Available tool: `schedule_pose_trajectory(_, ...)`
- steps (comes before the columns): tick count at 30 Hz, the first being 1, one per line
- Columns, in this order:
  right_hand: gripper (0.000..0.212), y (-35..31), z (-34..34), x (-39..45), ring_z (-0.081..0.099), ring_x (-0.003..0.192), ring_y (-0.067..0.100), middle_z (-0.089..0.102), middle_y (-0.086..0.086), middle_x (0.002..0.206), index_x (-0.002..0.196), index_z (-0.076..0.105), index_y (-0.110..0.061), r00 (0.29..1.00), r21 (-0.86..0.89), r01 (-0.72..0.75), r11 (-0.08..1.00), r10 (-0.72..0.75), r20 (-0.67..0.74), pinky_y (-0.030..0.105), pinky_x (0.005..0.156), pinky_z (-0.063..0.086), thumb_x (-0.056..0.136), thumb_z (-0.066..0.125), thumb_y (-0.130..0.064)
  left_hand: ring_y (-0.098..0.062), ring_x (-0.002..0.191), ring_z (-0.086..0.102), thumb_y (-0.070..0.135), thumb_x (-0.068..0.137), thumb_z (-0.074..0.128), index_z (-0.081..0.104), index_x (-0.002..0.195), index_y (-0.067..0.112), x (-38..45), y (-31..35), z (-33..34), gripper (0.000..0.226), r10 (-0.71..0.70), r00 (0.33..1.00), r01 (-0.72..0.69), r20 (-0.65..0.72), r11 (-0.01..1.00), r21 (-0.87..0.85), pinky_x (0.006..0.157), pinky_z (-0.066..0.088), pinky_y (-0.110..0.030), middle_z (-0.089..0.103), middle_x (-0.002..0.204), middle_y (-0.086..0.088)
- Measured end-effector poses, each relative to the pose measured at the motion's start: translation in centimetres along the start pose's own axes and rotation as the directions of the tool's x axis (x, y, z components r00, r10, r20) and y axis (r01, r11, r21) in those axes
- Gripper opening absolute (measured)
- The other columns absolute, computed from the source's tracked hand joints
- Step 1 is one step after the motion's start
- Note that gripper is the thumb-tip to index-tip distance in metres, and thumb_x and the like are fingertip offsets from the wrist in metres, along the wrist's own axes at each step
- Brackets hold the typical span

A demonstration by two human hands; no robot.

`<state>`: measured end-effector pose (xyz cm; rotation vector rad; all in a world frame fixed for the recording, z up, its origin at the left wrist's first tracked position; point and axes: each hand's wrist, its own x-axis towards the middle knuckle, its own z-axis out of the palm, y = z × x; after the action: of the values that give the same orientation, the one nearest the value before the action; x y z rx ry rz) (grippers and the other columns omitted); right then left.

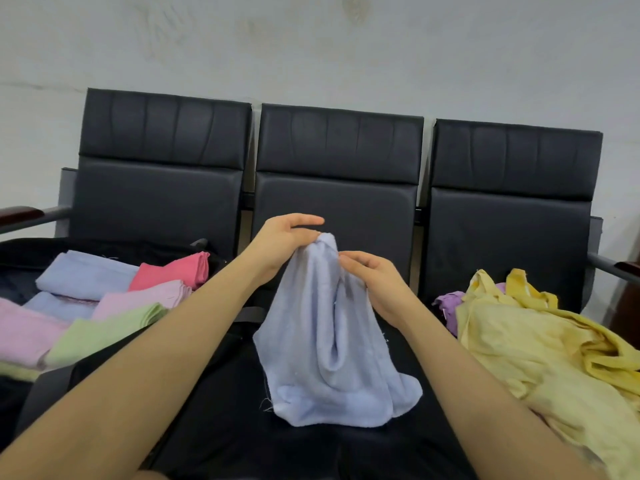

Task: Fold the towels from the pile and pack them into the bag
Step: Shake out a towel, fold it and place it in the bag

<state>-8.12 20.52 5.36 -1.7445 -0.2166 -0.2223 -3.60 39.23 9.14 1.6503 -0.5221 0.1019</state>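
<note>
Even, diffuse indoor lighting of moderate brightness; no single source is evident. The pale wall point(311, 43) across the top of the frame is softly lit with faint mottling. The black seat backs point(339, 147) carry a dull sheen along their upper panels, without hard glare. Shadows are weak and soft-edged, deepest on the dark surface at lower centre, where detail is lost. Wide-angle distortion tilts the seat row and stretches the forearms at the lower corners. Overall sharpness is modest, with slight softness toward the left and right edges.
</note>
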Motion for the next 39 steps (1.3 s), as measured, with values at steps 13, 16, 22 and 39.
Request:
schedule_pose_trajectory(13,0.016,-0.7,-0.5,0.3,0.064,0.094,0.025,0.069,0.010,0.097,0.094,0.070,-0.007,0.989,0.024,0.061,0.998,-0.057,-0.135,0.033,0.079,0.052,0.089,0.064,-0.022,-0.012,0.088,0.061,0.029,0.096,0.054,0.048,0.133,0.029,-1.2,0.7,1.3,0.038,0.060,0.970,-0.139,0.236,0.932,0.336,0.084,0.049,-0.025,0.062,0.088,-0.002)
schedule_pose_trajectory(16,0.014,-0.5,-1.1,0.3,0.064,0.094,0.023,0.069,0.010,0.097,0.090,0.071,-0.008,0.993,0.030,0.047,0.998,-0.044,-0.114,0.031,0.078,0.051,0.088,0.066,-0.020,-0.011,0.068,0.058,0.023,0.095,0.056,0.053,0.124,0.028,-1.5,0.6,1.6,0.030,0.120,0.965,-0.195,0.234,0.924,0.330,0.069,0.046,-0.019,0.059,0.063,0.003)
schedule_pose_trajectory(22,0.016,-0.3,-2.3,0.3,0.061,0.105,0.019,0.068,0.002,0.104,0.101,0.070,-0.018,0.980,-0.003,0.024,1.000,-0.024,-0.198,0.036,0.094,0.049,0.090,0.061,-0.009,-0.011,0.093,0.064,0.009,0.093,0.056,0.070,0.100,0.028,-0.3,0.0,1.5,0.024,0.057,0.998,-0.058,0.016,0.995,0.084,0.087,0.049,-0.025,0.069,0.099,0.002)
schedule_pose_trajectory(39,0.012,-7.5,-7.3,2.3,0.060,0.079,0.005,0.066,-0.005,0.085,0.090,0.071,-0.016,0.592,0.066,0.211,0.975,-0.074,-0.802,0.023,0.078,0.048,0.088,0.062,-0.007,-0.004,0.078,0.059,-0.001,0.085,0.061,0.070,0.106,0.009,2.2,2.6,-5.6,0.025,-0.028,0.875,0.002,-0.483,0.998,-0.055,0.057,0.044,-0.010,0.066,0.098,-0.005)
